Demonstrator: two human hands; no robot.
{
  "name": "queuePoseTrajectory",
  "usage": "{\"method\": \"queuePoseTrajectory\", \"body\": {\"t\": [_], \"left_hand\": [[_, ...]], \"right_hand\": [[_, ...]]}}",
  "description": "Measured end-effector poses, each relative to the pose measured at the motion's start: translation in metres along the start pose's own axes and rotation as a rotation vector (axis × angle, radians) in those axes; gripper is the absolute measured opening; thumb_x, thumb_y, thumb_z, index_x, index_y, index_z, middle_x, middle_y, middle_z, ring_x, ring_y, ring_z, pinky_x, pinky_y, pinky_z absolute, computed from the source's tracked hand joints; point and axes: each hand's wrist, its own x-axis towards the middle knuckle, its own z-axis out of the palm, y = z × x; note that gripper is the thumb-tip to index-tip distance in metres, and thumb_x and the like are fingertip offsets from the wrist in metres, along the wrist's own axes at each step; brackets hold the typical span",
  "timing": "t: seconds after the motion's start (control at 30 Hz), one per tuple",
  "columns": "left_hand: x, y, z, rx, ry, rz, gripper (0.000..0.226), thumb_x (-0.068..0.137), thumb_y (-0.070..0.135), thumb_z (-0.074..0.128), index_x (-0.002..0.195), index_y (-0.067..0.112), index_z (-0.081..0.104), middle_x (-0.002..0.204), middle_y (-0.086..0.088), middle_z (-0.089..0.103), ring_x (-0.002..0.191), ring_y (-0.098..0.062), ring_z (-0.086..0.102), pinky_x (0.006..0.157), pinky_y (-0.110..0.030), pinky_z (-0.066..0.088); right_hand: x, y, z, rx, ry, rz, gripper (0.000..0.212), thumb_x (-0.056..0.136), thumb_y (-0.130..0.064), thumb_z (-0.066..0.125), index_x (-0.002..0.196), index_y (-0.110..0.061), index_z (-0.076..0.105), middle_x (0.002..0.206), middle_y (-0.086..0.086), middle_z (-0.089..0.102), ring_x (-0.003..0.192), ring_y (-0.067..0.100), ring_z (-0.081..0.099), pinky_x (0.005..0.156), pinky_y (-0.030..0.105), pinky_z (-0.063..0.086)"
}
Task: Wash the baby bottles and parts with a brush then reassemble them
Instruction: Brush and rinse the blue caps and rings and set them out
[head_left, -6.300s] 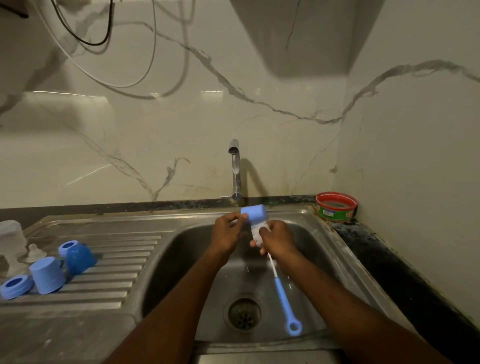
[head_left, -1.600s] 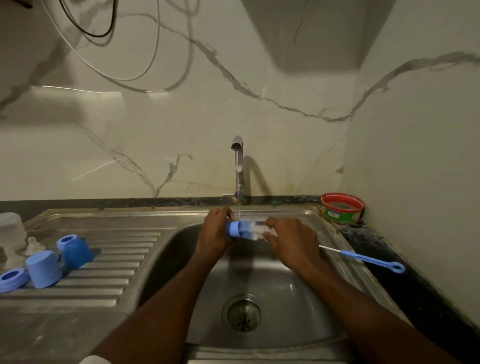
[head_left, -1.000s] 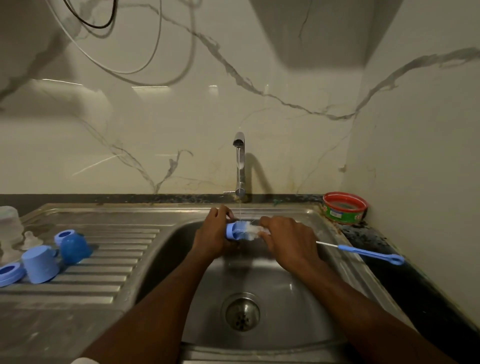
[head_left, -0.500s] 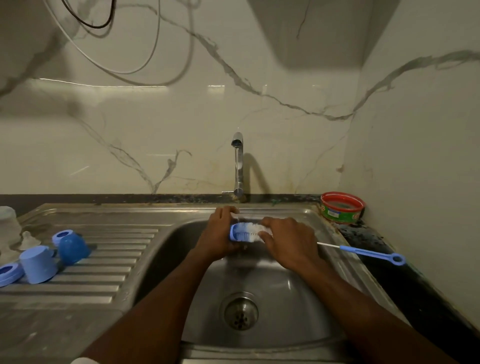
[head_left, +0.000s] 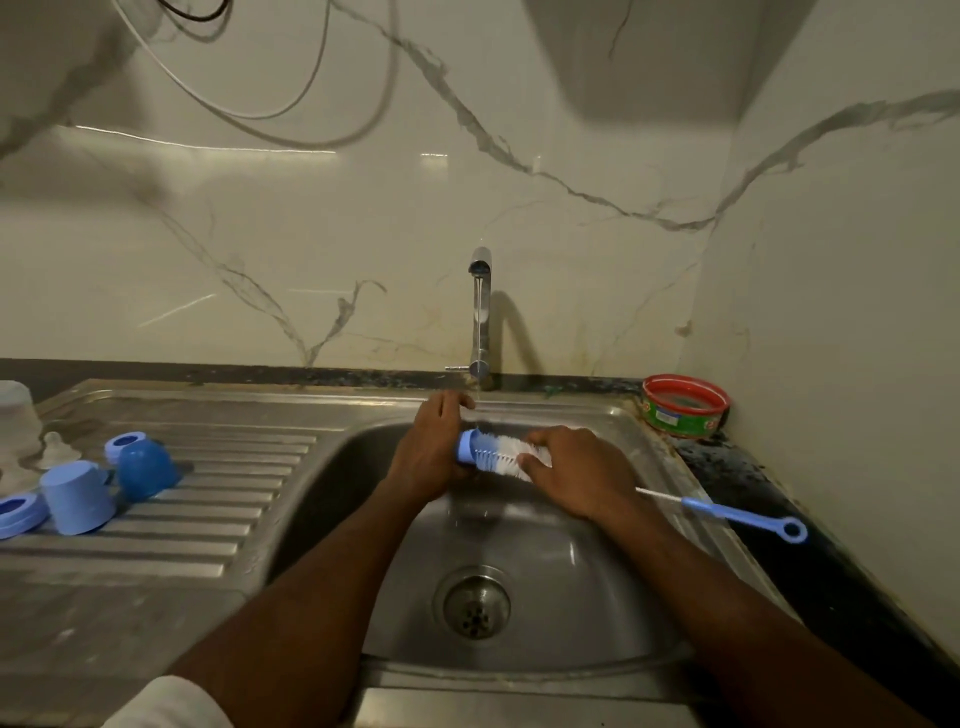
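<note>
Over the sink basin, my left hand grips a small light blue bottle part under the thin stream from the tap. My right hand grips the bottle brush just behind its white bristles, whose tip is against or inside the blue part. The brush's blue looped handle sticks out to the right over the sink rim. On the draining board lie a light blue cap, a dark blue cap, a blue ring, a clear teat and a clear bottle.
A red and green round tub stands in the back right corner on the dark counter. The drain sits mid-basin. The ribbed draining board stretches left of the basin. Marble walls close in behind and on the right.
More of the white bristles show between my hands than a second ago, the brush having slid out to the right. Both hands have stayed under the running tap.
</note>
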Motion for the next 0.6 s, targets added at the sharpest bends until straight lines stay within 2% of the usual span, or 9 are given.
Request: {"method": "queuePoseTrajectory", "body": {"t": [0.1,0.17,0.23,0.3,0.37,0.4,0.5,0.6], "left_hand": [[-0.002,0.0,0.007,-0.163,-0.256,0.011,0.089,0.073,0.045,0.087,0.146,0.025,0.039,0.149,-0.001,0.041,0.132,-0.017,0.043,0.111,-0.039,0.043],[-0.002,0.005,0.01,-0.254,-0.381,0.047,0.082,0.081,0.038,0.082,0.148,0.027,0.038,0.151,0.001,0.042,0.135,-0.015,0.043,0.115,-0.034,0.038],[-0.001,0.009,0.009,-0.202,-0.322,0.096,0.062,0.088,0.026,0.076,0.142,0.022,0.047,0.144,0.0,0.05,0.129,-0.015,0.049,0.108,-0.027,0.038],[0.002,0.008,0.001,-0.109,-0.159,0.118,0.043,0.084,0.022,0.079,0.122,0.024,0.058,0.123,0.002,0.06,0.112,-0.015,0.058,0.093,-0.025,0.046],[0.004,0.004,-0.006,-0.025,-0.057,0.117,0.046,0.074,0.03,0.086,0.106,0.028,0.053,0.111,0.007,0.056,0.098,-0.012,0.056,0.082,-0.026,0.049],[0.004,0.002,-0.008,0.026,-0.04,0.102,0.053,0.069,0.035,0.088,0.105,0.028,0.05,0.111,0.007,0.054,0.096,-0.01,0.053,0.08,-0.028,0.05],[-0.002,0.003,-0.002,0.047,-0.155,0.02,0.075,0.066,0.04,0.09,0.125,0.029,0.046,0.128,0.005,0.046,0.11,-0.011,0.047,0.092,-0.032,0.049],[-0.007,0.008,0.003,-0.081,-0.396,0.058,0.081,0.078,0.034,0.085,0.146,0.025,0.041,0.147,0.001,0.041,0.133,-0.015,0.04,0.114,-0.037,0.038]], "right_hand": [[0.0,0.0,-0.004,-0.129,0.143,-0.035,0.032,0.101,-0.048,0.051,0.131,-0.036,0.055,0.106,-0.003,0.068,0.09,0.017,0.063,0.073,0.031,0.045],[0.0,0.004,-0.007,-0.159,0.184,0.034,0.027,0.099,-0.044,0.055,0.125,-0.033,0.056,0.101,-0.003,0.067,0.086,0.019,0.063,0.068,0.031,0.043],[0.0,0.011,-0.006,-0.172,0.187,0.107,0.029,0.098,-0.047,0.055,0.124,-0.034,0.058,0.104,-0.002,0.069,0.091,0.02,0.064,0.07,0.032,0.044],[0.001,0.015,-0.001,-0.108,0.106,0.145,0.034,0.098,-0.051,0.053,0.128,-0.035,0.06,0.111,-0.002,0.069,0.1,0.02,0.064,0.081,0.035,0.049],[0.002,0.015,0.001,-0.021,-0.019,0.082,0.038,0.1,-0.049,0.053,0.134,-0.034,0.059,0.121,0.0,0.068,0.108,0.021,0.062,0.092,0.038,0.05],[0.003,0.013,0.001,-0.006,-0.056,0.022,0.04,0.1,-0.049,0.052,0.136,-0.034,0.058,0.124,0.0,0.067,0.11,0.021,0.062,0.094,0.039,0.05],[0.006,0.009,0.0,-0.079,0.019,-0.118,0.038,0.099,-0.055,0.049,0.134,-0.041,0.055,0.116,-0.004,0.068,0.099,0.017,0.062,0.087,0.034,0.049],[0.005,0.007,-0.002,-0.128,0.079,-0.076,0.027,0.1,-0.05,0.052,0.124,-0.037,0.055,0.106,-0.003,0.068,0.09,0.018,0.062,0.082,0.033,0.05]]}}
